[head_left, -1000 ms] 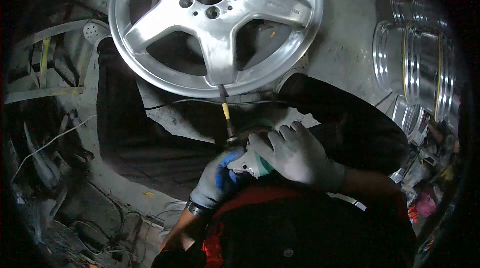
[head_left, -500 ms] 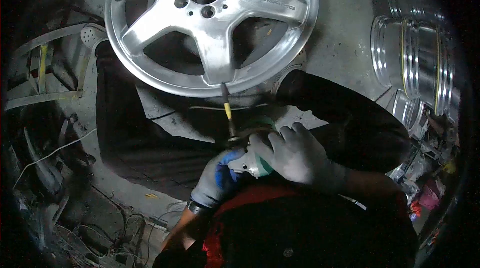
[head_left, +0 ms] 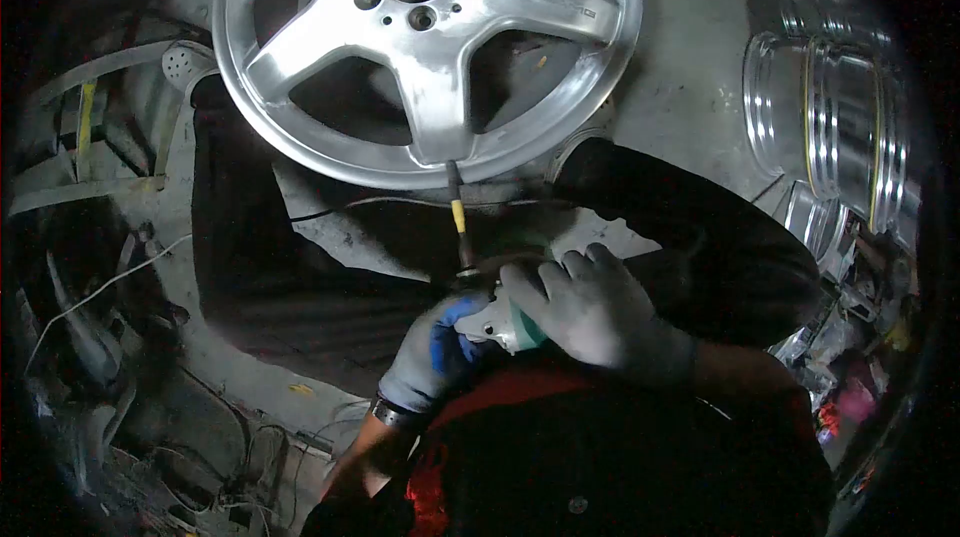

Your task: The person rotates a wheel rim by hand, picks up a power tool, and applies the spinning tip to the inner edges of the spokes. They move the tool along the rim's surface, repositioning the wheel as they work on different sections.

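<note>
A silver alloy wheel [head_left: 432, 102] with broad spokes lies in front of me. Both of my hands wear grey gloves and are closed around a green and silver power grinder [head_left: 508, 325]. My left hand [head_left: 425, 357], blue on the palm side, grips its metal head from the left. Over the green body, my right hand [head_left: 600, 317] is wrapped from the right. A long thin shaft [head_left: 459, 220] with a yellow band runs from the grinder to the wheel. Its dark tip meets the rim at the foot of the nearest spoke. Part of the grinder is hidden under my fingers.
My bent legs in black trousers [head_left: 300, 297] flank the wheel. Polished wheel rims [head_left: 835, 122] stand at the right, above a heap of clutter [head_left: 850, 357]. At the left are a metal frame [head_left: 85, 197] and a thin cable [head_left: 110, 299]. More cables lie at lower left.
The wheel and shaft tip sit very slightly higher and further right in view. The cable behind the shaft has shifted a little. Both hands keep the same hold on the grinder.
</note>
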`<move>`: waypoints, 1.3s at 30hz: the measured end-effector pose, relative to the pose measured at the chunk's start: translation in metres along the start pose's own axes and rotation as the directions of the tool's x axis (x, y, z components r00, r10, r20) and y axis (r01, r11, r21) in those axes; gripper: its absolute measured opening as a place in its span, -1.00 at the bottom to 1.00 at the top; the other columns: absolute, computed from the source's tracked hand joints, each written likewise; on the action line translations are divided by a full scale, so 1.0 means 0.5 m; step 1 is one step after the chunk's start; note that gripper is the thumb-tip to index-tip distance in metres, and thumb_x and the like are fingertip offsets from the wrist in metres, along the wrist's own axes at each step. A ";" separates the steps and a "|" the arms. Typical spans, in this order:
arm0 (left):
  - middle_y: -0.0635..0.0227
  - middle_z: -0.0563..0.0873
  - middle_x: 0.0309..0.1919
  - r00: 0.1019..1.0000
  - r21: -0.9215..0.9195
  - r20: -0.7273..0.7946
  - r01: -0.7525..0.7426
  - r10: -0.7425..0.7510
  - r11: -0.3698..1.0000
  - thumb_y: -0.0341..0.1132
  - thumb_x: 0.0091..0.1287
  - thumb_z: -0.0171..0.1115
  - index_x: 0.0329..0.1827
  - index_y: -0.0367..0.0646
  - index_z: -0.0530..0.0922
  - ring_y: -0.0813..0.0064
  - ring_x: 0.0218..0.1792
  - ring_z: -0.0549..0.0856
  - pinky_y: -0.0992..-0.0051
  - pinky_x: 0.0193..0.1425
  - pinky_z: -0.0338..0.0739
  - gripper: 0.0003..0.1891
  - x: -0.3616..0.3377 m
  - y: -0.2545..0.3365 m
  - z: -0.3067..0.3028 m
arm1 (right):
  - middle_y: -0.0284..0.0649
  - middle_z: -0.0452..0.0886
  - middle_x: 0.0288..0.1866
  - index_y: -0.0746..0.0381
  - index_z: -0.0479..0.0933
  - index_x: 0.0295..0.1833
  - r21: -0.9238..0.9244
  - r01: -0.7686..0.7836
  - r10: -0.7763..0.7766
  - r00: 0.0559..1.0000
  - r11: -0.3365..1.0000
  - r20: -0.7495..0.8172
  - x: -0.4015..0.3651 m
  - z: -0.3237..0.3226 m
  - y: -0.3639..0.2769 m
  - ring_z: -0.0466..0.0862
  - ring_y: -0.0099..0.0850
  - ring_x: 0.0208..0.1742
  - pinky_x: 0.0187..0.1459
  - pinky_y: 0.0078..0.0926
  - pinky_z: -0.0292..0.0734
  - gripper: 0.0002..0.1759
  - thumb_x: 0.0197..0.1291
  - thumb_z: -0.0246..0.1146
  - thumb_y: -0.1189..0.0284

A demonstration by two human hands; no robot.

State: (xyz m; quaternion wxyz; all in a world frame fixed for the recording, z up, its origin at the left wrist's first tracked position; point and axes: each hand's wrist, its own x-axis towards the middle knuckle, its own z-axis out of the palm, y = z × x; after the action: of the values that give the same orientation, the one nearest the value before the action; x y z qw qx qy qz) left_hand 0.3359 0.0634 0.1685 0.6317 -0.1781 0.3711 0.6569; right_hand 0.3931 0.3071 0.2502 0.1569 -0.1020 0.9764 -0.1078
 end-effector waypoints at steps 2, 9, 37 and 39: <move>0.16 0.73 0.20 0.983 0.206 0.002 -0.179 0.183 0.962 -0.48 0.48 0.35 0.32 -0.19 0.58 0.38 0.31 0.69 0.29 0.40 0.60 -0.63 -0.022 0.004 0.012 | -0.33 0.55 -0.27 0.11 0.63 0.34 -0.016 0.036 -0.036 0.999 0.999 -0.015 0.014 0.002 -0.003 0.59 -0.36 -0.24 -0.07 -0.31 0.49 -0.50 0.28 0.23 0.31; 0.19 0.67 0.33 0.968 -0.521 -0.072 0.168 -0.239 0.837 -0.30 0.55 0.21 0.38 -0.15 0.53 0.23 0.35 0.67 0.17 0.46 0.59 -0.62 -0.006 0.054 0.007 | -0.27 0.66 -0.27 0.12 0.58 0.37 -0.013 0.067 -0.067 0.997 0.998 -0.026 0.032 0.017 0.001 0.69 -0.34 -0.26 -0.03 -0.24 0.58 -0.50 0.34 0.22 0.30; 0.20 0.69 0.29 0.930 0.206 0.055 -0.366 0.362 0.908 -0.49 0.49 0.37 0.41 -0.22 0.52 0.31 0.32 0.69 0.31 0.44 0.61 -0.55 -0.019 0.021 0.032 | -0.22 0.67 -0.21 0.19 0.58 0.38 0.122 0.039 -0.042 0.999 0.992 0.017 0.027 0.002 0.011 0.70 -0.25 -0.17 -0.08 -0.21 0.64 -0.46 0.29 0.29 0.31; 0.21 0.69 0.29 0.980 -0.505 -0.121 0.078 -0.160 0.860 -0.34 0.54 0.34 0.41 -0.19 0.53 0.30 0.33 0.68 0.29 0.43 0.62 -0.58 -0.018 0.062 0.032 | -0.23 0.67 -0.22 0.20 0.55 0.41 0.153 0.072 -0.073 0.997 0.986 -0.001 0.040 0.004 0.009 0.70 -0.25 -0.18 -0.05 -0.19 0.60 -0.39 0.25 0.34 0.24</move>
State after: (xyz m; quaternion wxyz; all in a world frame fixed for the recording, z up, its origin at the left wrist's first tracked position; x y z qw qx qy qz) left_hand 0.3112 0.0710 0.1936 0.5722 -0.4091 0.2268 0.6736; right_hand 0.3745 0.3063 0.2415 0.1623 -0.1254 0.9606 -0.1877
